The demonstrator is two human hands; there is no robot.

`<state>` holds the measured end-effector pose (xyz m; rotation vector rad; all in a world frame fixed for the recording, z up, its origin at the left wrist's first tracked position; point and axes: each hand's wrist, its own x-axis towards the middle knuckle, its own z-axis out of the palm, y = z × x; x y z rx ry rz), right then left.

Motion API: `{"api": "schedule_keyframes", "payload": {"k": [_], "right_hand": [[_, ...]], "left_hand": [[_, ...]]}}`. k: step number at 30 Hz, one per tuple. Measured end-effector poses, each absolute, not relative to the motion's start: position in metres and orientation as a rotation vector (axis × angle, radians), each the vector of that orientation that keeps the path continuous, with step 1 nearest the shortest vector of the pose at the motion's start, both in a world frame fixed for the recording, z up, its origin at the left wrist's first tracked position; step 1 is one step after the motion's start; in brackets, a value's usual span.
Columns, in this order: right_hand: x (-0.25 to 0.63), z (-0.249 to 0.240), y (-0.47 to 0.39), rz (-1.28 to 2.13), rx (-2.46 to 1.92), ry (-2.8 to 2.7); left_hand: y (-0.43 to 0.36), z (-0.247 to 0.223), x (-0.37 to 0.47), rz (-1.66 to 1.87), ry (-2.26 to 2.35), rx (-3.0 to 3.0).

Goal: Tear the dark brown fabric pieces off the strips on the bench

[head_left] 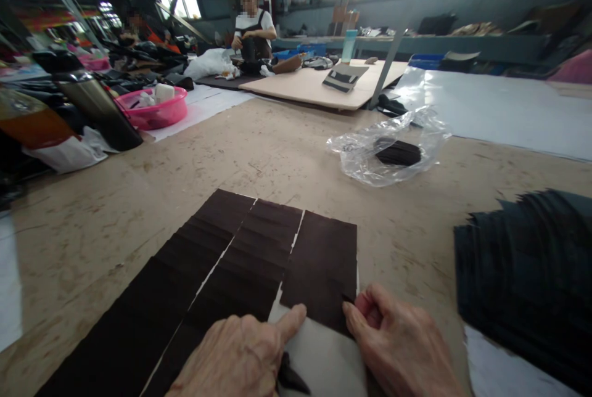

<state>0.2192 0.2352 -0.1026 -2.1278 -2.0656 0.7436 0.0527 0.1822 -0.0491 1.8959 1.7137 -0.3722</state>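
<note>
Dark brown rectangular pieces (245,243) of thin sheet material lie in overlapping rows, with pale lines between the rows. At the end of the right-hand row, my right hand (402,335) pinches the side edge of one dark brown piece (321,261) between thumb and fingertips. My left hand (240,351) is palm down, its index finger stretched out with the tip at that piece's near edge. Below the piece a pale grey-white surface (328,354) shows. A small curled dark scrap (293,375) sits beside my left hand; whether the hidden fingers touch it, I cannot tell.
A fanned stack of dark sheets (522,267) stands at the right. Beyond the rows lies a clear plastic bag (393,147) with dark pieces inside. A pink basin (155,110) and a steel flask (99,107) are at the left. Across the table a person (252,27) stands.
</note>
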Motion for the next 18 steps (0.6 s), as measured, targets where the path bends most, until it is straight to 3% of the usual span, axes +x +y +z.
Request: {"api": "schedule_keyframes", "payload": {"k": [14, 18], "right_hand": [[0.244, -0.103, 0.238, 0.754, -2.04, -1.833], [0.24, -0.106, 0.229, 0.494, -1.642, -2.024]], "left_hand": [[0.18, -0.045, 0.053, -0.065, 1.813, 1.837], [0.18, -0.044, 0.053, -0.064, 1.786, 1.802]]}}
